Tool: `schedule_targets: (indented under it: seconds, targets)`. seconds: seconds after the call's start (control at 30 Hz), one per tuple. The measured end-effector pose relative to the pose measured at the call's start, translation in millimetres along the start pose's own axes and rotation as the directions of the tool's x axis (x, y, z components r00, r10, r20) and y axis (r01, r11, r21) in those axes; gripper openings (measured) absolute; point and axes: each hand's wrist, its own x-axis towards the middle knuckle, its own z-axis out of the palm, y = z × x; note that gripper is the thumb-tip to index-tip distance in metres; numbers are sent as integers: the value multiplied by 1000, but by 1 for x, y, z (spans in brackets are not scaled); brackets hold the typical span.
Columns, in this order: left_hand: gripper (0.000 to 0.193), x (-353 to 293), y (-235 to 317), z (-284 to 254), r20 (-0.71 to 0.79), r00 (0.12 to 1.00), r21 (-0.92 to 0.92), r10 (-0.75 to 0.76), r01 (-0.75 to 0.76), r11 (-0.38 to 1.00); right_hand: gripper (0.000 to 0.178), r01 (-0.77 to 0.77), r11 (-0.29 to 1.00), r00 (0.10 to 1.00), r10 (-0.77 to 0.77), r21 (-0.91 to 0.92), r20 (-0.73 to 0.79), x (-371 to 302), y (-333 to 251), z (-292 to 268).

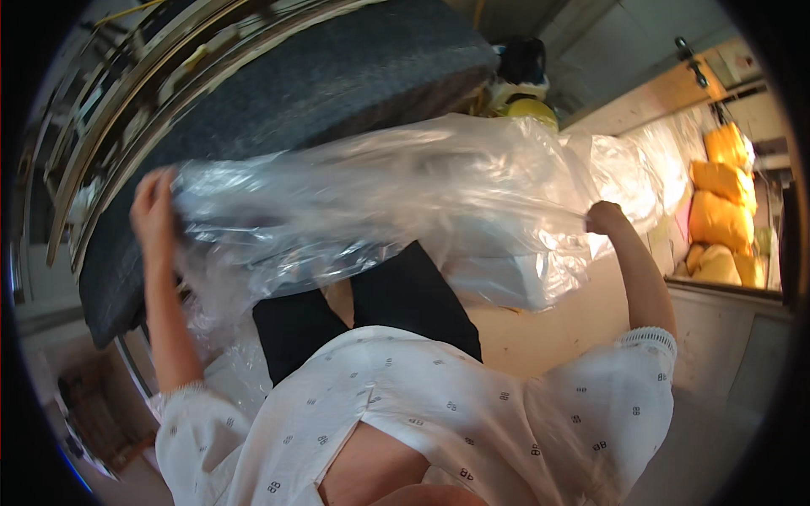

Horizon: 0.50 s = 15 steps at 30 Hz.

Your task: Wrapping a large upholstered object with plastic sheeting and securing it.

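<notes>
A wide piece of clear plastic sheeting [371, 190] is stretched between my two hands, over my lap. It is smeared by motion in the middle. At its left end my left hand [154, 209] is closed on the plastic, with the fingertips partly hidden. My right hand [604, 218] is closed in a fist on the plastic's right edge. Under and beside the sheeting lies a pale, block-like thing [494, 277], whose kind I cannot make out through the plastic.
Beyond the plastic stands a long surface covered in dark grey cloth [312, 80], with curved-looking rails [110, 110] on its far left. More clear plastic [645, 169] lies to the right. Several yellow-orange bundles [721, 221] are stacked at the far right. A yellow round thing [533, 110] sits behind.
</notes>
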Motion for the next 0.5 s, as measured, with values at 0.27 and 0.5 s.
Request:
schedule_targets:
  seconds: [0.27, 0.5]
  targets:
    - [50, -22, -146, -339, -437, 757, -73, -486, 509, 858, 20, 64, 931, 27, 359, 360, -933, 15, 90, -196]
    - [54, -137, -216, -443, -507, 677, 55, -534, 644, 763, 20, 855, 511, -362, 463, -90, -809, -60, -94, -380]
